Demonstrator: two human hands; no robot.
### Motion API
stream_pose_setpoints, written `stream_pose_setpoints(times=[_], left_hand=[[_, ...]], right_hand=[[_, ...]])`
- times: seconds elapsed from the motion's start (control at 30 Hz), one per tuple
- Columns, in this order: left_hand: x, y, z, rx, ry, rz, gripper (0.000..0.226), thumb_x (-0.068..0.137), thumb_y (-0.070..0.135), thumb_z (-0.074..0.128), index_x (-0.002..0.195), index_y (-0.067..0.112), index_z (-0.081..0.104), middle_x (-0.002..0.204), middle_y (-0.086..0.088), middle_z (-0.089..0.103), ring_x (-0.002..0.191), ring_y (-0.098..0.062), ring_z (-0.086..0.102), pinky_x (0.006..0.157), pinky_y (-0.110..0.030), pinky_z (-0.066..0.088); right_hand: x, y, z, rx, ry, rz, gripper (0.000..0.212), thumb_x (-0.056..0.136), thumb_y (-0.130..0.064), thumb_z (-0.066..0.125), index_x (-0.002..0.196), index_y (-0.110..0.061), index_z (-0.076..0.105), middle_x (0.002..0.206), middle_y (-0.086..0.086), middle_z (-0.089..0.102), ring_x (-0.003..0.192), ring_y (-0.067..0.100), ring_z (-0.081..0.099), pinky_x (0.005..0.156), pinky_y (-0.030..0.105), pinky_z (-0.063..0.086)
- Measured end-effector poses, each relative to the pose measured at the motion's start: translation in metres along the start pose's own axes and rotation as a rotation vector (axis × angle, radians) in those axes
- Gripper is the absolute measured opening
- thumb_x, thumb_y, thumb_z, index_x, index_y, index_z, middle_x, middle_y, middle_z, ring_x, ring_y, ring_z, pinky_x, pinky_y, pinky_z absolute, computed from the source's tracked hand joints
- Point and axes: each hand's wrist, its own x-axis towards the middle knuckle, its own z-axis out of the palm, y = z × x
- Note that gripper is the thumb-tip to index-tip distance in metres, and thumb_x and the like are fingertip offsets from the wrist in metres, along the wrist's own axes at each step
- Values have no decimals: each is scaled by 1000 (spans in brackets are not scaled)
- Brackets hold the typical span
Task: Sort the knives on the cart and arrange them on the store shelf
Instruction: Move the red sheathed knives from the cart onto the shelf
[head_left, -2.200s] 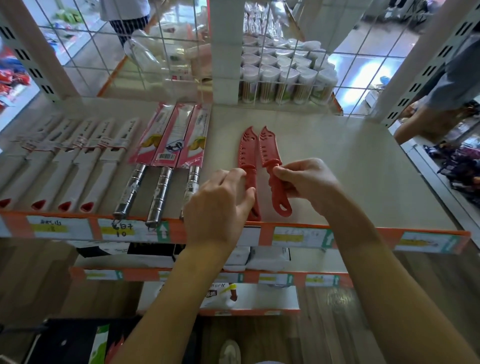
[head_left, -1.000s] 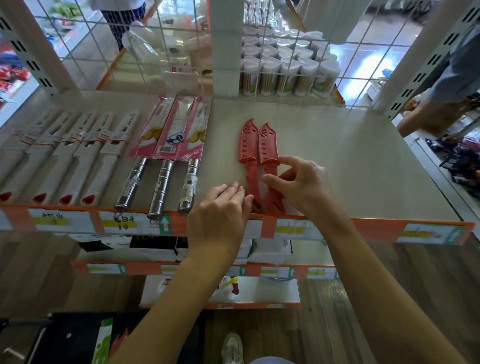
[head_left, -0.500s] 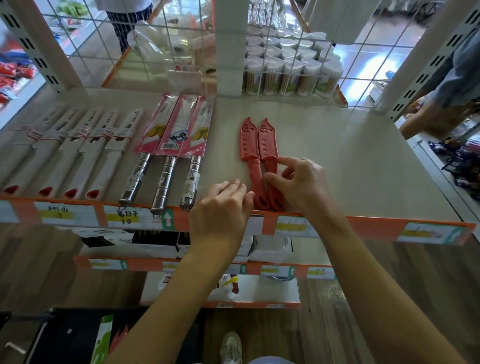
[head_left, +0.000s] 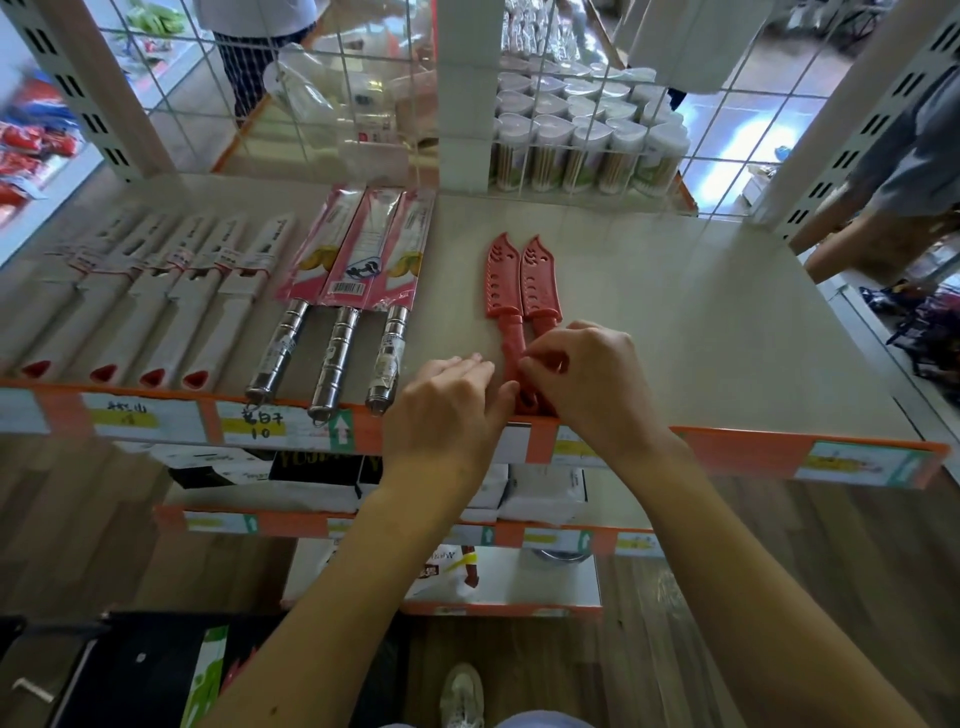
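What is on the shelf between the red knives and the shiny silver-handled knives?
Nothing: the head view shows bare shelf between the red knives and the silver-handled knives; only the left hand reaches in at the front.

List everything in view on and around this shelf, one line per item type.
White-sheathed knives with red handle ends: five or more, white, shelf left.
Steel-handled knives in pink card sleeves: three, shelf centre-left.
Red plastic sheathed knives: two, side by side, shelf centre.
Clear heart-lidded toothpick jars: many, behind the wire grid.
Orange price strip: one, shelf front edge.
Left hand: flat beside the red handles.
Right hand: fingers on the red handles.
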Motion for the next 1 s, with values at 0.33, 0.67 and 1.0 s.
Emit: stream_pose_setpoints(times=[0.33, 0.67, 1.0], left_hand=[[-3, -2, -1, -64, -67, 8, 47, 95, 47, 33, 140, 34, 34, 148, 6, 36, 138, -10, 25, 106, -27, 29], [-2, -3, 0, -60, -55, -4, 46, 95, 44, 36, 139, 31, 37, 145, 6, 40, 137, -10, 28, 106, -25, 28], [-2, -3, 0, -60, -61, 0, 47, 95, 44, 36, 140, 28, 36, 147, 5, 39, 138, -12, 28, 107, -27, 28]], right_hand=[[-2, 0, 1, 75, -10, -20, 16, 82, -5, 66, 94, -10, 75, 85, 7, 67, 69, 12, 56, 69, 17, 47], [-3, 5, 4, 71, 30, 16, 16, 81, -10, 68, 95, -11, 75, 91, 8, 69, 72, 6, 54, 66, -3, 38], [-5, 1, 5, 31, 38, 98, 17, 82, -11, 67, 97, -8, 73, 96, 12, 65, 67, 9, 51, 65, -7, 35]])
